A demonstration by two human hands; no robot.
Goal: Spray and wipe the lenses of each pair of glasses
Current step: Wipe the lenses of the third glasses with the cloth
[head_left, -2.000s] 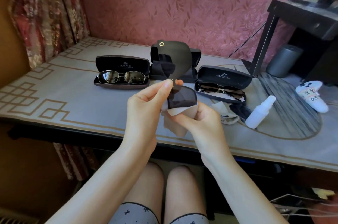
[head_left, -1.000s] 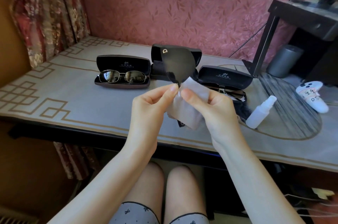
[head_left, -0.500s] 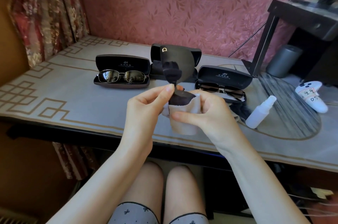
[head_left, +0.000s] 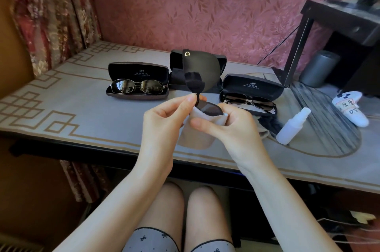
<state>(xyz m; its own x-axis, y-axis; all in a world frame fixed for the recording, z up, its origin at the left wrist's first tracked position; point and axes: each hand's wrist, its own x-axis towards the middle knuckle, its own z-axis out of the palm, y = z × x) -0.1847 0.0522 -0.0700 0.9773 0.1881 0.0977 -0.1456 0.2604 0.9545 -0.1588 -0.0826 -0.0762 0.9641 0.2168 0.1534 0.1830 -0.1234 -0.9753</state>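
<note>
I hold black sunglasses [head_left: 202, 72] upright above the table's front edge. My left hand [head_left: 164, 120] pinches them at the bridge. My right hand [head_left: 230, 124] presses a beige cleaning cloth [head_left: 195, 134] around the lower dark lens [head_left: 209, 108]. The upper lens with a gold D on the temple points away from me. A white spray bottle [head_left: 293, 126] lies on the table to the right. Two metal-framed sunglasses rest in open black cases, one at the left [head_left: 137, 87] and one at the right [head_left: 249, 102].
A third open black case [head_left: 176, 60] stands behind the held glasses. Dark and beige cloths [head_left: 265, 126] lie beside the bottle. A white game controller [head_left: 351, 107] and a grey cylinder [head_left: 317, 68] sit at the right, under a black stand [head_left: 337, 17]. The table edge [head_left: 102, 144] runs near my knees.
My right hand has slid the cloth over the lower lens, up to cover it a second ago and back down now. My left hand has kept its pinch at the bridge.
</note>
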